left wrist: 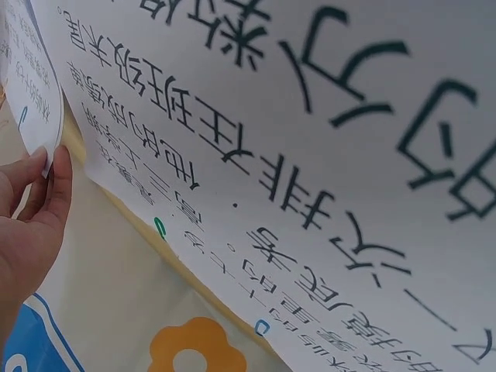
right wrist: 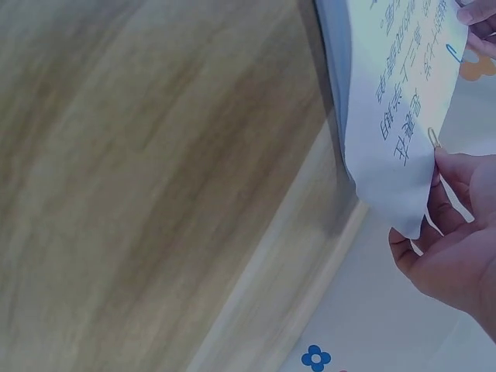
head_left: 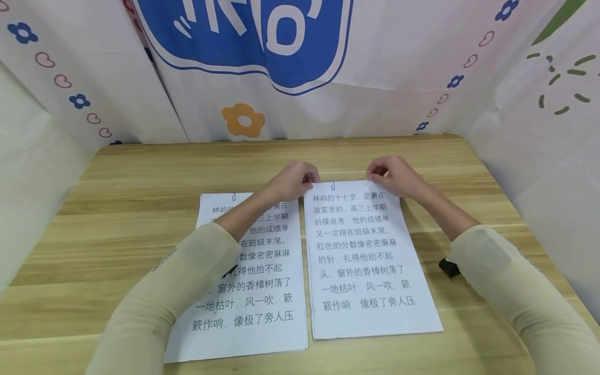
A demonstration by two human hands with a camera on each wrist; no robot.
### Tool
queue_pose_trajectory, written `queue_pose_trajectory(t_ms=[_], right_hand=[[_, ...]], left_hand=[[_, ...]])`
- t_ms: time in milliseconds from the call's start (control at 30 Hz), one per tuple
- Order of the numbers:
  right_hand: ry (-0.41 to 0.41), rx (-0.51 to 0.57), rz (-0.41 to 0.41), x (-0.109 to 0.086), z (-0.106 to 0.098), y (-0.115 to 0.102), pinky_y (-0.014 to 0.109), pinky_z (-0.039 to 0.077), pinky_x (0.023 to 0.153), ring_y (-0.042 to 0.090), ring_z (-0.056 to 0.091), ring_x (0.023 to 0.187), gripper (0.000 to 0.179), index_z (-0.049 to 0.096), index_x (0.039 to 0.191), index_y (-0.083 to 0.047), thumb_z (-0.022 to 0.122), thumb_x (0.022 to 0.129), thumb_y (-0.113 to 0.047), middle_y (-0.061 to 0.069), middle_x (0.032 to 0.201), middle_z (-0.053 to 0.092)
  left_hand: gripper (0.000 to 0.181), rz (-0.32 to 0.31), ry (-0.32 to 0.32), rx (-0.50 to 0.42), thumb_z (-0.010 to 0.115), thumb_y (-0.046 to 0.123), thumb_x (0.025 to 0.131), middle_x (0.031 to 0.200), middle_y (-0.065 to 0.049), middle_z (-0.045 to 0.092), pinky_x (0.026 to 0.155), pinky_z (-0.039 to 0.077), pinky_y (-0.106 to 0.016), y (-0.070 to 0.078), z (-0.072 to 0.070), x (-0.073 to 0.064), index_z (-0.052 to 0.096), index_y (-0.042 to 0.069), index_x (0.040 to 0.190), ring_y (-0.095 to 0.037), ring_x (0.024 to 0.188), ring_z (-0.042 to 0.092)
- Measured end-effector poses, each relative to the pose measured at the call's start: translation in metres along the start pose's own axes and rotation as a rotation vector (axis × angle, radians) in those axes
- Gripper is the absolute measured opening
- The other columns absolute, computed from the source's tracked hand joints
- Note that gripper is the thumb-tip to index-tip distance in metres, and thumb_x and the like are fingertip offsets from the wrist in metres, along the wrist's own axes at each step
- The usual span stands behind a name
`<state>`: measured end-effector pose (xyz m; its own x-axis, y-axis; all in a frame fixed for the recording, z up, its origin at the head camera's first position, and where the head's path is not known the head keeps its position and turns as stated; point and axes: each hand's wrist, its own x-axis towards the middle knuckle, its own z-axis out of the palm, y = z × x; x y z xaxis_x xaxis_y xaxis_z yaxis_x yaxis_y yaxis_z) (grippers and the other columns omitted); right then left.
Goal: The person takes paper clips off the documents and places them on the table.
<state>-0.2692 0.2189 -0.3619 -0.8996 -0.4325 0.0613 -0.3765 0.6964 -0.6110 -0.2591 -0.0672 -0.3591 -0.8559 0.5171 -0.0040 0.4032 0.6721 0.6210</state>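
The near corner of a stack of printed sheets (head_left: 363,260) is pinched between the thumb and fingers of the left hand (head_left: 295,179), at the top left. At the top right of the same stack, a yellow paper clip (head_left: 366,180) is gripped with the sheet edge by the thumb and forefinger of the right hand (head_left: 395,176); in the right wrist view the remaining fingers are seen curled behind the corner, which is bent. Between the hands, a blue paper clip (head_left: 333,186) is fixed on the stack's top edge.

To the left, just beside it, a second stack (head_left: 262,281) printed with the same Chinese text is crossed by the left forearm. A light blue clip (head_left: 234,196) is borne on its top edge, and a green clip (left wrist: 160,227) is seen there from the left wrist.

Both forearms are covered by cream sleeves (head_left: 515,281). Beside the right cuff a small black object (head_left: 450,267) is partly hidden.

Both stacks are supported by a pale wood-grain table (head_left: 117,208), streaked with darker bands. Its far edge is met by a white printed backdrop (head_left: 394,109), decorated with a blue panel (head_left: 225,52) of white lettering, an orange flower (head_left: 254,123), blue flowers, red heart outlines and, at the right, green strokes.
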Motion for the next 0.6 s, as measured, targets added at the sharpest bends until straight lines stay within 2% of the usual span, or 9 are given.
queue_pose_trajectory(t_ms=[600], right_hand=[[0.047,0.008,0.021,0.0013,0.0024,0.0045,0.030,0.046,0.074,0.028,0.060,0.086,0.011,0.073,0.101,0.003,0.064,0.101,-0.003,0.017,0.093,0.071]], left_hand=[[0.017,-0.010,-0.002,0.019,0.060,-0.009,0.098,0.099,-0.012,0.068,0.085,0.054,-0.031,-0.0016,0.0003,0.0026,0.072,-0.001,0.106,-0.023,0.091,0.062]])
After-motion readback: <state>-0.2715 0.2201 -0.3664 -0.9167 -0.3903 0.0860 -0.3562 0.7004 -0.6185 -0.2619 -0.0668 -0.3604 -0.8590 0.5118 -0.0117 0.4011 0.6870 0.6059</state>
